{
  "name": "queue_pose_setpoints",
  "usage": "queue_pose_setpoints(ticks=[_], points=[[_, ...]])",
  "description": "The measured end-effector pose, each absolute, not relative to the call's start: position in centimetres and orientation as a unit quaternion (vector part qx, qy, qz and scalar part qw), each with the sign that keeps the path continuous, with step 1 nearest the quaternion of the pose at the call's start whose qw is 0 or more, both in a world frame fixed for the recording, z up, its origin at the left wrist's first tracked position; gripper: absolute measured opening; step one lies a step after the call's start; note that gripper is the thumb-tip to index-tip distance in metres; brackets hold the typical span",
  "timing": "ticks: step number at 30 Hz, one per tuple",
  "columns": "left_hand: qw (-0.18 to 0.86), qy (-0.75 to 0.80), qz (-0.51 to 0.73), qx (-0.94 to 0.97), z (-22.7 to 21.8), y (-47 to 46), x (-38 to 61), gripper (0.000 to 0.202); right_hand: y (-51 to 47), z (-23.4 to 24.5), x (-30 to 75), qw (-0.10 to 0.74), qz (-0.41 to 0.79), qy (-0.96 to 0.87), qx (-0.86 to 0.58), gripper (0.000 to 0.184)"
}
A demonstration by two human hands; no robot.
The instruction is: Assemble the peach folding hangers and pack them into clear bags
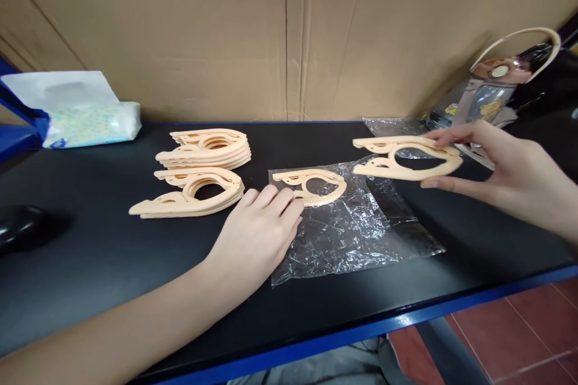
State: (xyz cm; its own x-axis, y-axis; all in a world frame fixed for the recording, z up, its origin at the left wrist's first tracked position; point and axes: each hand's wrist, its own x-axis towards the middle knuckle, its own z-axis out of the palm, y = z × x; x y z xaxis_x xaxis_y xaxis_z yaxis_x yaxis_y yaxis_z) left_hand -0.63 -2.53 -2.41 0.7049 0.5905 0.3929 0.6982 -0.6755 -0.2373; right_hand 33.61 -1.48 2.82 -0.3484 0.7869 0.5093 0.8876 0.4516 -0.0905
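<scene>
My right hand (501, 162) pinches the rounded end of a beige folding hanger (409, 173), folded up and held above the right side of a clear plastic bag (338, 240). Another folded hanger (332, 195) lies flat at the bag's upper left, seemingly inside it. My left hand (266, 222) rests at the bag's left edge with its fingers curled down over the film, covering part of that hanger; its fingertips are partly hidden. Just left of it are two stacks of the same folded hangers, a nearer stack (194, 207) and a farther stack (208, 159).
A tissue pack (93, 123) lies at the back left, and a dark rounded object (20, 225) at the left edge. A water bottle (490, 93) with a loop handle stands back right, near more clear film (391, 126). Cardboard (203, 36) backs the blue-edged black table (103, 252).
</scene>
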Motion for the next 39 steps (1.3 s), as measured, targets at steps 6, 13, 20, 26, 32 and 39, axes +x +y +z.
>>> queue_pose_setpoints(ticks=[6, 13, 20, 26, 32, 39], points=[[0.2, -0.355, -0.135, -0.903, -2.3, -2.6, -0.6, 0.016, -3.1, 0.2, 38.1, 0.202, -0.085, -0.804, -0.552, 0.057], [0.171, -0.373, -0.159, -0.898, -2.8, -2.3, -0.8, 0.02, -2.7, -0.4, 36.8, 0.174, -0.026, -0.842, -0.511, 0.048], [0.043, -0.42, -0.176, -0.889, -3.8, -1.7, -1.5, 0.049, -0.8, 0.4, 34.7, 0.185, 0.05, -0.856, -0.481, 0.04], [-0.023, -0.438, -0.184, -0.88, -3.9, -1.7, -1.6, 0.049, 0.3, -0.1, 35.2, 0.221, 0.136, -0.826, -0.501, 0.045], [-0.051, -0.441, -0.189, -0.876, -4.0, -1.6, -1.6, 0.051, 0.3, -0.7, 34.7, 0.251, 0.145, -0.81, -0.51, 0.046], [-0.061, -0.436, -0.172, -0.881, -3.7, -1.6, -1.5, 0.051, 0.4, -0.9, 31.9, 0.251, 0.111, -0.829, -0.487, 0.046]])
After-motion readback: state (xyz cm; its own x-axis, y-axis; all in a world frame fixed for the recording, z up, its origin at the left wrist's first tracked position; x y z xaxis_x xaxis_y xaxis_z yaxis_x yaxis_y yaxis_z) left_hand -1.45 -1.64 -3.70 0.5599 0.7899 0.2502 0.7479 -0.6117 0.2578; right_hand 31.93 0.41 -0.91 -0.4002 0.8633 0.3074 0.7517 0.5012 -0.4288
